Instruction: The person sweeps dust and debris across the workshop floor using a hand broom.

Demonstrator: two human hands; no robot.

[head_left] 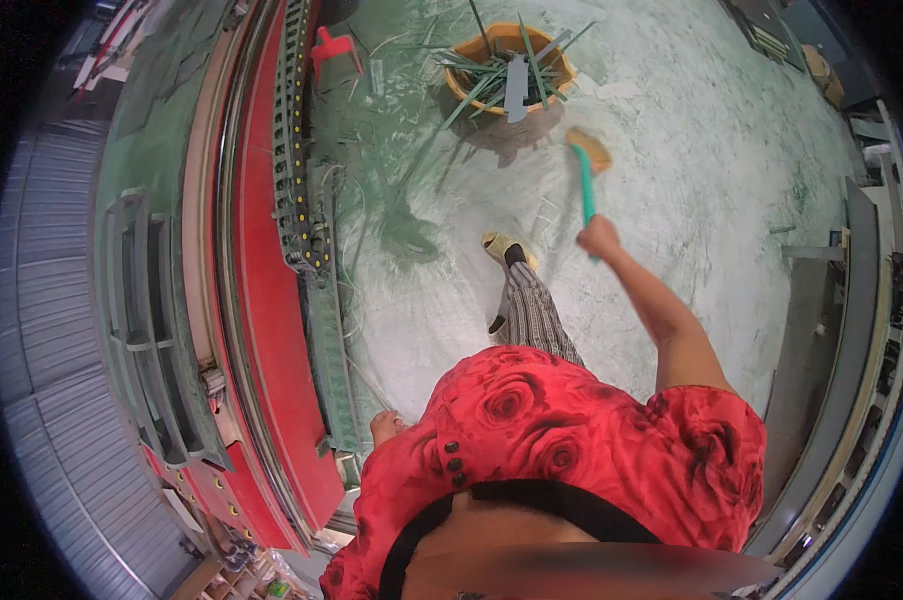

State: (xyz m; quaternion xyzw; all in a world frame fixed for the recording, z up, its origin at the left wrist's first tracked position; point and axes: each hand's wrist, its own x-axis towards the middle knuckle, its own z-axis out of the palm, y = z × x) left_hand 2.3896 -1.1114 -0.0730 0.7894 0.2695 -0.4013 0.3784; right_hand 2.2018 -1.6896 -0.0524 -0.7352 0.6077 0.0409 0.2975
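Observation:
My right hand (pixel 599 238) is closed around the green handle of a short broom (pixel 585 180), with the arm stretched forward. The broom's yellow-brown head is low over the dusty floor, a little blurred. Just beyond it stands an orange tub (pixel 561 88) heaped with thin dark-green strips and offcuts; a grey flat piece (pixel 516 88) leans over its near rim. Down by my left side, partly behind my red shirt, hangs my left hand (pixel 386 427). Its fingers are too small and covered to read, and no object shows in it.
A long red machine (pixel 271 330) with a black cable chain (pixel 293 150) runs along my left. A red T-shaped piece (pixel 333 48) juts from it over the floor. Grey panels and racks (pixel 821 380) line the right. Pale dust and scraps cover the floor (pixel 691 190).

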